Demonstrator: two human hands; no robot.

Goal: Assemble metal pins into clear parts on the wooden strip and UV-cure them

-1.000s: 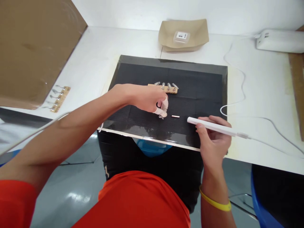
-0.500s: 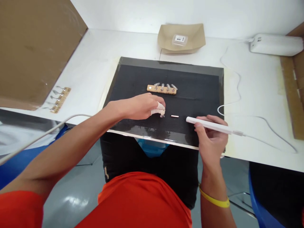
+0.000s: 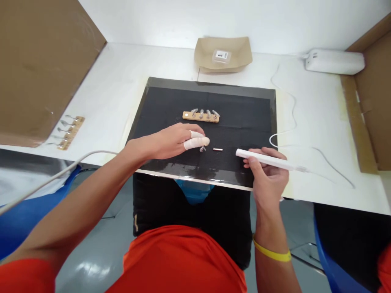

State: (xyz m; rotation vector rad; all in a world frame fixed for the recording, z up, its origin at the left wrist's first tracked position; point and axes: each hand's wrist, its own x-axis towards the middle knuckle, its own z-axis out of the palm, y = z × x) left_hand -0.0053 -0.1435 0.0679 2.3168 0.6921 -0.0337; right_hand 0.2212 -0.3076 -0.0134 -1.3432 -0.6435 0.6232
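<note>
My left hand (image 3: 171, 142) rests on the black mat (image 3: 244, 110), white cots on its fingertips, which are pressed together beside a tiny silver part (image 3: 202, 149); whether they grip it I cannot tell. A small copper-coloured pin (image 3: 217, 149) lies just to the right. My right hand (image 3: 267, 173) is wrapped round a white corded pen-shaped tool (image 3: 269, 160), its tip pointing left toward the pin. A little wooden strip with several metal switches (image 3: 200, 116) lies farther back on the mat.
A brown paper tray (image 3: 222, 55) holding a small clear box stands at the back. A second switch strip (image 3: 69, 132) lies at the left by a cardboard sheet (image 3: 39, 69). A white power brick (image 3: 334, 62) and cable (image 3: 290, 118) sit at the right.
My left hand has drawn back from the wooden strip toward me and lowered onto the mat by the silver part. The right hand and tool have held still.
</note>
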